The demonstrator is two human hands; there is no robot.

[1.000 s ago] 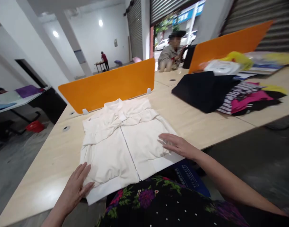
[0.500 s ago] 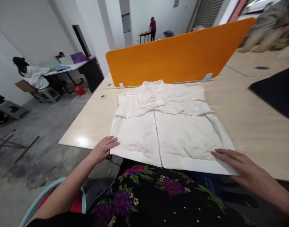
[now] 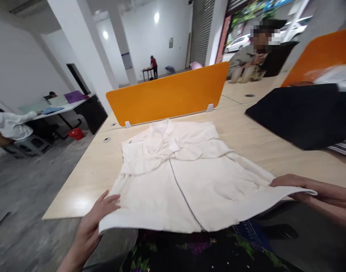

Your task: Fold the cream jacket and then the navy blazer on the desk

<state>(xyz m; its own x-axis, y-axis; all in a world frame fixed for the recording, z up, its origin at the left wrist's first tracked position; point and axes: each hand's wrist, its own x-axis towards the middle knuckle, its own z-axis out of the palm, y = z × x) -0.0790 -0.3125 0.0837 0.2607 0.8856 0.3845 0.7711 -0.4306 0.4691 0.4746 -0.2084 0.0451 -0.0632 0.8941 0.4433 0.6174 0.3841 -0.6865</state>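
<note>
A cream zip-up jacket lies front side up on the pale wooden table, its collar toward the orange divider and its hem toward me. The sleeves are folded across the chest. My left hand grips the left end of the hem, fingers on top and thumb side beneath. At the other end, my right hand has the hem's right corner between fingers and thumb, pulled out wide and lifted off the table. The metal zip runs down the middle to the near edge.
An orange divider stands behind the jacket. Dark cloth lies on the table at the right, close to a striped sleeve. Across the divider sits a person. A red bucket is on the floor at left.
Both hands have closed on the hem and spread it outward, the right corner now raised. My view has turned to the right and up, bringing the seated person and more dark cloth into sight.
</note>
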